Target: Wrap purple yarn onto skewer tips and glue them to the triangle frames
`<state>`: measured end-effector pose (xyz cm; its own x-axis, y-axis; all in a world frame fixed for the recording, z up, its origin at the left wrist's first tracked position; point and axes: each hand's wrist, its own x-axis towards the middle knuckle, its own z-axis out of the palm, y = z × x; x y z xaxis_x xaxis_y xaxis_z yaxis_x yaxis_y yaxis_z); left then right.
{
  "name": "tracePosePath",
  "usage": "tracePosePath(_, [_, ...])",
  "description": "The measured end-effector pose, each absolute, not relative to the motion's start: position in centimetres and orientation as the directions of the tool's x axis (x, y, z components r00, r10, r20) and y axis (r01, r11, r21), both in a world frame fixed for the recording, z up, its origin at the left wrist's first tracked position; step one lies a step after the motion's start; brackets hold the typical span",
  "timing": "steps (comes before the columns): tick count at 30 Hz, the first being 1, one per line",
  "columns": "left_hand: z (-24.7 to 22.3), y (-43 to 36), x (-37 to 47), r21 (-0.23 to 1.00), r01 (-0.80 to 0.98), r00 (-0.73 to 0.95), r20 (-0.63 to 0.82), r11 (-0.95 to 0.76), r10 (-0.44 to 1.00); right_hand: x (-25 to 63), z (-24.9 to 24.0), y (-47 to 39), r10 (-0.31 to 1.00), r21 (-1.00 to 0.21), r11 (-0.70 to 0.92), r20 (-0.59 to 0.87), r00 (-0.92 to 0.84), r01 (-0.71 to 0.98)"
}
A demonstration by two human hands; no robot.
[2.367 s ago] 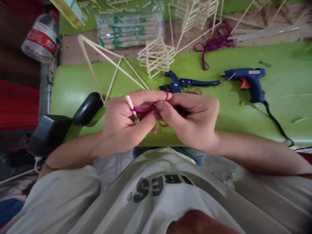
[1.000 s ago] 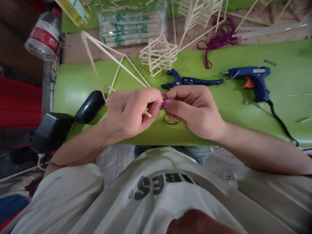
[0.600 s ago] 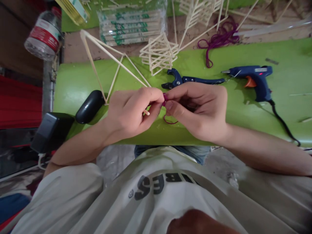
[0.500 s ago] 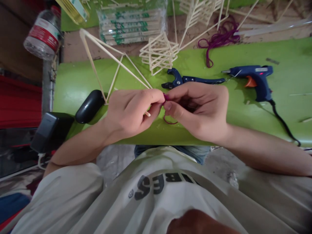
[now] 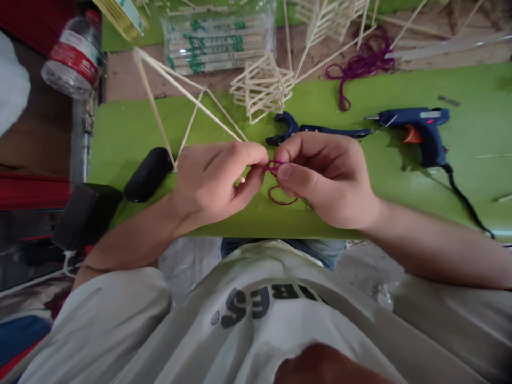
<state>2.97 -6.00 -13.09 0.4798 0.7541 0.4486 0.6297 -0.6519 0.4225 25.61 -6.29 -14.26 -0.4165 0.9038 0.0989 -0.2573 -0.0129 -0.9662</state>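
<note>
Above green tabletop [image 5: 400, 197], purple cord [image 5: 273, 169] bridges 2 grips [image 5: 218, 181] [image 5: 328, 178].

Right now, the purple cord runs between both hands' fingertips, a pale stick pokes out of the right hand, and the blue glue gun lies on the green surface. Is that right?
One slip: the pale stick pokes out of the left hand, not the right hand, as the head view shows. The purple cord and blue glue gun are as you say.

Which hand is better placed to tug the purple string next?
Probably the right hand: its fingertips pinch the purple string, while the left hand also has a stick to hold.
</note>
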Motion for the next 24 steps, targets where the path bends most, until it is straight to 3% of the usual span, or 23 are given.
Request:
tracePosePath(4, [-13.5,-6.3,2.8,0.565,0.554,0.450,0.415,-0.612,0.791,25.8,-14.7,-6.0,0.870,-0.924,-0.146,0.050,-0.491,-0.353])
tracePosePath(7, [-13.7,-6.6,2.8,0.683,0.436,0.415,0.426,-0.586,0.804,25.8,-14.6,-6.0,0.884,-0.935,-0.132,0.039,-0.467,-0.329])
tracePosePath(12, [-13.2,-6.8,3.3,0.598,0.435,0.407,0.536,-0.673,0.740,25.8,-14.1,-6.1,0.898,-0.935,-0.142,0.017,-0.441,-0.325])
tracePosePath(16, [-12.8,-6.8,3.3,0.553,0.474,0.453,0.513,-0.685,0.729,25.8,-14.5,-5.9,0.895,-0.923,-0.179,-0.009,-0.446,-0.341])
tracePosePath(24, [-12.4,-6.8,3.4,0.649,0.474,0.370,0.466,-0.595,0.804,26.2,-15.5,-5.4,0.886,-0.945,-0.199,-0.060,-0.461,-0.261])
